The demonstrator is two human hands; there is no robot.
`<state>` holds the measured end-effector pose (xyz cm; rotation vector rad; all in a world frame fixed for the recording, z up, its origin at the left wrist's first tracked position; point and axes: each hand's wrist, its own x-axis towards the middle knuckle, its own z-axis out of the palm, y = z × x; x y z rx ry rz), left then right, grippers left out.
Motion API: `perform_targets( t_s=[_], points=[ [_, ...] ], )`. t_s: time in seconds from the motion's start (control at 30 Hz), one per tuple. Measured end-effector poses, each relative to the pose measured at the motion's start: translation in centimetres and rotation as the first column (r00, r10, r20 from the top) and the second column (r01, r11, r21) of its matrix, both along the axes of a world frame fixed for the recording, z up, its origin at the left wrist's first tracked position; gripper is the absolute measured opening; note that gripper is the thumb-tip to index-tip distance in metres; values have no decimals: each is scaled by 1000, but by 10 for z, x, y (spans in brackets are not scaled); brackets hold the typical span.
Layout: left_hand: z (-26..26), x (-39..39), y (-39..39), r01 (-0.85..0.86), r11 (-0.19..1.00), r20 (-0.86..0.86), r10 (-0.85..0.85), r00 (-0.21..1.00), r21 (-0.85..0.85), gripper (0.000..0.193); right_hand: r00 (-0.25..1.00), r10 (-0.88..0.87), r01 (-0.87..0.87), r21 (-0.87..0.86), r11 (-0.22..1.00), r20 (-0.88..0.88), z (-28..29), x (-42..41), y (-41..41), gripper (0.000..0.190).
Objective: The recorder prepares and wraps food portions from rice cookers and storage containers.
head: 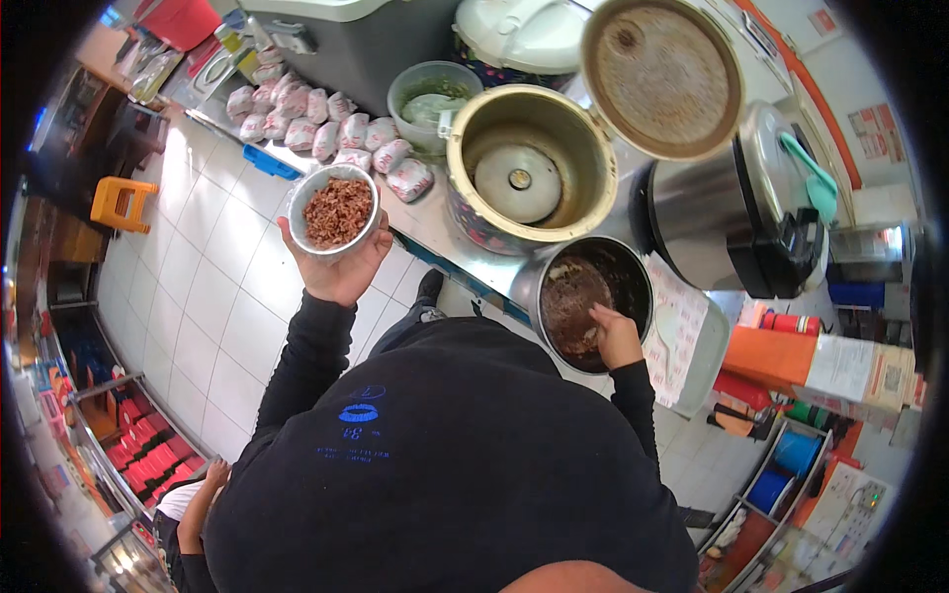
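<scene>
My left hand [342, 268] holds up a small white bowl [298, 236], lined with clear plastic, that contains reddish-brown rice [337, 213]. My right hand [617, 333] reaches into a deep metal pot [525, 285] with dark residue and a little food on its inside; its fingertips are over the pot, and whether they pinch anything is hidden. Behind that pot stands an open rice cooker [460, 181] with a bare metal bottom, its round stained lid [662, 78] raised. Many wrapped bundles [300, 133] in printed paper lie heaped on the counter [426, 233], beyond the bowl.
A plastic tub [434, 96] with green residue sits by the rice cooker. To the right are a steel cooker [700, 215] with a teal scoop [819, 194] and a tray [712, 356] with printed paper. Another person's arm [199, 511] shows at lower left, near shelves.
</scene>
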<state>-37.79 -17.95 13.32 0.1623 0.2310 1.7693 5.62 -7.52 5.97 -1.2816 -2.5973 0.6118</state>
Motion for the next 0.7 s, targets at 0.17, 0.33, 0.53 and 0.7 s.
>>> perform_targets(
  t_s=[0.17,0.33,0.53,0.7],
  points=[
    [-5,26,7,44,998,20,-43,999,-51,93,916,-320,257,-260,931,-241,19,-15,6,29],
    [-3,32,19,82,993,65,-76,995,-80,92,971,-226,213,-142,967,-80,35,-23,8,23],
    [-9,-3,27,78,995,-18,-79,997,-57,93,947,-306,301,-61,952,-98,60,-53,34,18],
    [-13,-39,35,94,996,6,-94,996,0,91,976,-11,63,231,971,-219,94,-86,113,30]
  ],
)
